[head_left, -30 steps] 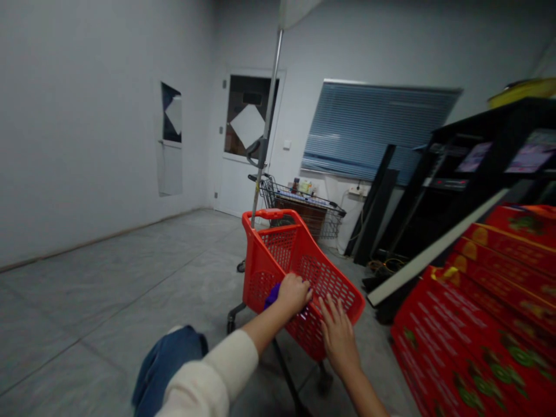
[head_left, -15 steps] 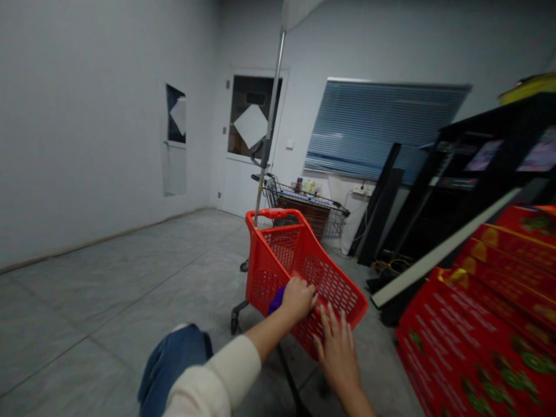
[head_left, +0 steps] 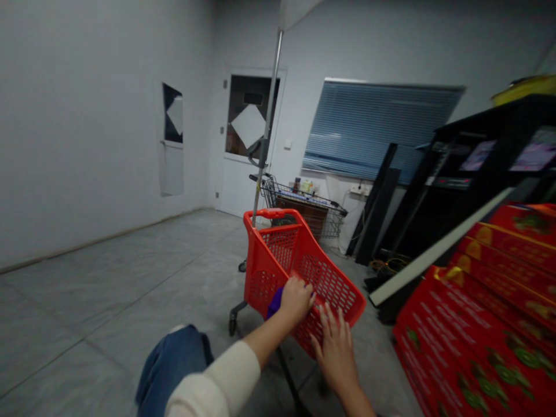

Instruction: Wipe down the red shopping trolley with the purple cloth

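Note:
A small red plastic shopping cart (head_left: 263, 272) with perforated sides stands in front of me, its near end facing me. My left hand (head_left: 297, 300) is closed around a crumpled purple cloth (head_left: 275, 302) and presses it on the cart's near rim. Most of the cloth is hidden beneath the palm and fingers. Beside it, my right hand (head_left: 336, 347) lies with fingers stretched out, its fingertips against the same near end of the cart.
Stacked red boxes (head_left: 460, 336) rise on the right, with a long pale board (head_left: 438, 249) leaning behind them. Past the red cart stands a dark wire cart (head_left: 334, 223). A metal pole (head_left: 270, 110) rises at the red cart's handle. Grey floor (head_left: 130, 289) spreads leftward.
The view has shifted very slightly, so everything sits a little further left. Both hands keep nearly the same place on the cart.

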Demonstrator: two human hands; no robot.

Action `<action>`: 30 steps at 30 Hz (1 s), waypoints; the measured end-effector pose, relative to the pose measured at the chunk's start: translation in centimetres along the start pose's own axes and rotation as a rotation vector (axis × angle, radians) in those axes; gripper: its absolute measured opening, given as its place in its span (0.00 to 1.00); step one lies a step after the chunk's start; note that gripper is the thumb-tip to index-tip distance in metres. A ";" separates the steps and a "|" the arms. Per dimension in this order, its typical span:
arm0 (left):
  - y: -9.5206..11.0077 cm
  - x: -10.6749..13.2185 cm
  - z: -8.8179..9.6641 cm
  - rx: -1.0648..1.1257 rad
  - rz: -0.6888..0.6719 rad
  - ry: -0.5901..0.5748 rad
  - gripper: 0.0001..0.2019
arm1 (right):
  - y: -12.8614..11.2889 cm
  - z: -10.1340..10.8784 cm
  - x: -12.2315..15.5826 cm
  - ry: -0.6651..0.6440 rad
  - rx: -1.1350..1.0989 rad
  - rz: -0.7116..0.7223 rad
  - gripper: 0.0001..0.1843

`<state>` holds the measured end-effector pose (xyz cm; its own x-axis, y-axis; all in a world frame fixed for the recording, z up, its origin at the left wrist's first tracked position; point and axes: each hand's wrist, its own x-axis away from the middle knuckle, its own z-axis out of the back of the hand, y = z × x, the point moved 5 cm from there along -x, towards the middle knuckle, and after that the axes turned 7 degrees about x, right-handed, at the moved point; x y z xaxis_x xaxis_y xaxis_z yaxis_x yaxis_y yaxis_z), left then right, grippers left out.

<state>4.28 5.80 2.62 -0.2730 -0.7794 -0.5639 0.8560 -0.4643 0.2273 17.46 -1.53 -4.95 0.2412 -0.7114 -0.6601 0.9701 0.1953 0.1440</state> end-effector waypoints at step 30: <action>-4.6 -0.7 3.9 -0.010 -0.026 -0.194 0.16 | 2.1 -1.2 -1.6 -0.204 -0.046 0.067 0.33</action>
<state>-1.20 6.86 5.06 -0.3739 -0.8341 -0.4055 0.8516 -0.4819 0.2062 19.12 0.81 -4.46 0.3100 -0.8169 -0.4864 0.9506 0.2738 0.1460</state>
